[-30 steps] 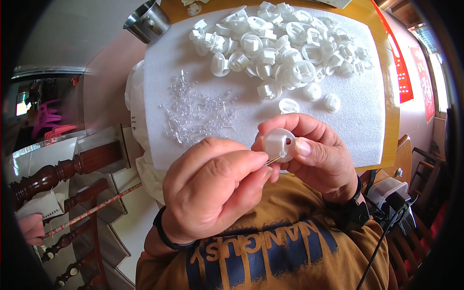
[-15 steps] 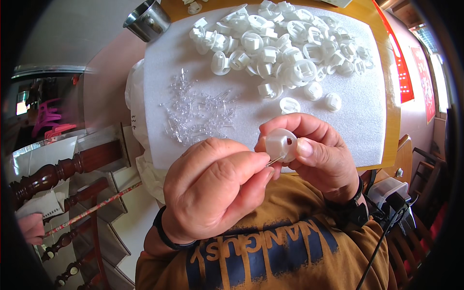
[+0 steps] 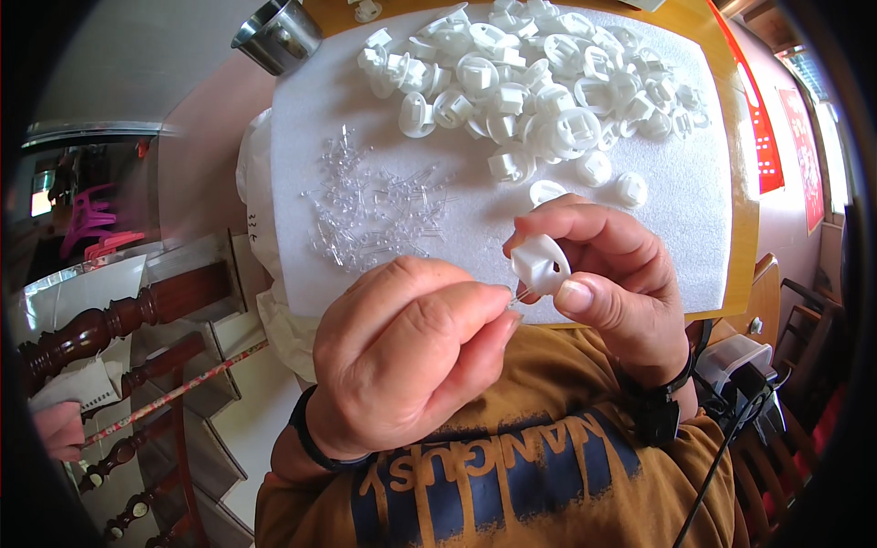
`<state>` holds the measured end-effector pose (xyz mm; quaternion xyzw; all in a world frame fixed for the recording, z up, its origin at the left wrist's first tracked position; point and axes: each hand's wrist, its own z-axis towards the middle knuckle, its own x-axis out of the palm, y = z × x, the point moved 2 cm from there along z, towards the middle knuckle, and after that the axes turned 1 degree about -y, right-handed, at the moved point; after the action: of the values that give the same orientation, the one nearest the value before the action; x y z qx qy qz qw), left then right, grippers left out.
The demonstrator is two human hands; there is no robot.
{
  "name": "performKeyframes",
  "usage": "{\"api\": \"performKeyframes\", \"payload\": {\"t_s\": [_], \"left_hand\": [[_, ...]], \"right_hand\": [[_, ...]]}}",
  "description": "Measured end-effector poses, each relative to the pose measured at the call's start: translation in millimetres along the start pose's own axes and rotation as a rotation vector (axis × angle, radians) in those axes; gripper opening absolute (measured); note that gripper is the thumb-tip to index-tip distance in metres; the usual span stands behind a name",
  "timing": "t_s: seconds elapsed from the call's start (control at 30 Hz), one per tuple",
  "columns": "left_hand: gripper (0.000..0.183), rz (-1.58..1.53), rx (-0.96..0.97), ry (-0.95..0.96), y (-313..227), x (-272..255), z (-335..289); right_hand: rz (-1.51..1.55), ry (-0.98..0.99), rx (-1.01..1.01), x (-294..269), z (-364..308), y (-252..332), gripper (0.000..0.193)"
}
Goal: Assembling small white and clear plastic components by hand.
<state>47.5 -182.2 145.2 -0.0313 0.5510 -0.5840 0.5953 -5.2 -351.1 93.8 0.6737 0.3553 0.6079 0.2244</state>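
My right hand [image 3: 630, 283] grips a white round plastic housing [image 3: 537, 261] by its rim between thumb and fingers; the housing is tilted, with a small dark hole near its edge. My left hand [image 3: 411, 356] pinches a small part with thin wire legs [image 3: 522, 295], most likely a clear LED, its legs against the lower side of the housing. My fingers hide its body, and I cannot tell whether the legs enter the housing. Beyond my left hand lies a spread of clear LEDs [image 3: 384, 215] with thin legs. A large pile of similar white housings [image 3: 548, 96] lies farther back.
A white foam sheet [image 3: 671, 260] covers most of the wooden table [image 3: 742, 274]. At its far left corner stands a metal cup [image 3: 277, 38]. A few loose white housings [image 3: 631, 190] sit close beyond my right hand. Left of the table is a wooden banister [image 3: 137, 306].
My right hand has shifted slightly right and turned the housing, so its disc shows more edge-on. My left hand has barely moved, still pinching the thin legs.
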Motion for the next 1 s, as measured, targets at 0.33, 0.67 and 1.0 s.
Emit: {"api": "performKeyframes", "payload": {"t_s": [0.33, 0.67, 1.0], "left_hand": [[0.025, 0.050, 0.023, 0.003, -0.2, 3.5, -3.2], [0.022, 0.089, 0.030, 0.024, 1.3, 2.7, -3.8], [0.020, 0.010, -0.005, 0.003, 2.3, 3.5, -2.6]], "right_hand": [[-0.016, -0.031, 0.025, -2.7, 0.0, -4.7, 0.035], [-0.026, -0.053, 0.142, -0.4, -1.3, -3.6, 0.033], [-0.058, 0.018, 0.041, 3.7, 0.2, -3.8, 0.033]]}}
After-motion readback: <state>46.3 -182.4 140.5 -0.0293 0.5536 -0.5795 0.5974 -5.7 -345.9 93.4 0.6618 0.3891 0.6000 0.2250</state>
